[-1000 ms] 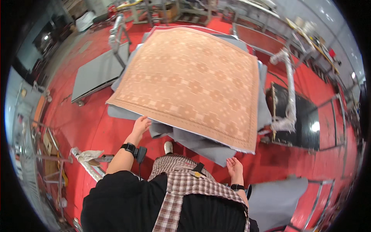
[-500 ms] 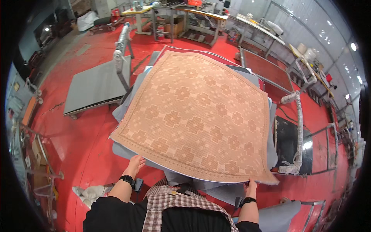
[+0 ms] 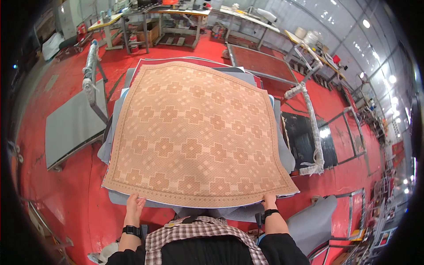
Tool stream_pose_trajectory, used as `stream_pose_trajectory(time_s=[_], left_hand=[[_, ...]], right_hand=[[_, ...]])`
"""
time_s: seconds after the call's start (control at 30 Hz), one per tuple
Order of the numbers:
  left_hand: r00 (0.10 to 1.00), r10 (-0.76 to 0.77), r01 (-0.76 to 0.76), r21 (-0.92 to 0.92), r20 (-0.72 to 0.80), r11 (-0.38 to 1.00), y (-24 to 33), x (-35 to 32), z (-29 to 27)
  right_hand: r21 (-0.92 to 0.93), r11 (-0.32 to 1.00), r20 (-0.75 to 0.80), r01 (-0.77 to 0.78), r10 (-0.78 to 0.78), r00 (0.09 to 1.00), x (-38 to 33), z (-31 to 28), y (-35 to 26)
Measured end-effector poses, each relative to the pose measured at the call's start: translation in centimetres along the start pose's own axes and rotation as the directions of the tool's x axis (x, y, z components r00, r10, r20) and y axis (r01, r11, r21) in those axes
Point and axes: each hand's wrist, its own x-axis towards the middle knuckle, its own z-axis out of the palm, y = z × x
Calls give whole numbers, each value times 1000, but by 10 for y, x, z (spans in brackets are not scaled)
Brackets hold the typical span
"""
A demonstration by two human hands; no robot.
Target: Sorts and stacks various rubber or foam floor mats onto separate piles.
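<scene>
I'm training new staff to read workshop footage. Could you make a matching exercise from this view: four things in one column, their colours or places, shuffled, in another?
Things:
1. patterned mat
2. right hand
3. flat cart at the left
4. apron

Colours or places:
A. grey top
B. tan with darker stepped crosses
C. brown-and-white checks
D. at the near edge, toward the right corner

Pairs: 1-B, 2-D, 3-A, 4-C

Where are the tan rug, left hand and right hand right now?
Tan rug [image 3: 193,134]: head view, middle of its patterned top.
Left hand [image 3: 134,206]: head view, middle of the hand.
Right hand [image 3: 269,202]: head view, middle of the hand.
</scene>
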Motion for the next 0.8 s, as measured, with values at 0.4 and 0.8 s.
stream_pose_trajectory(time_s=[0.4,0.8], left_hand=[[961,-254,224,-239,-105,945,-22,41,-5],[973,-198,219,-206,116,954,-30,85,-17]], right_hand=[[684,613,-194,-395,675,711,-42,-120,-26],[272,536,-908,799,-132,398,-153,-299,-217]])
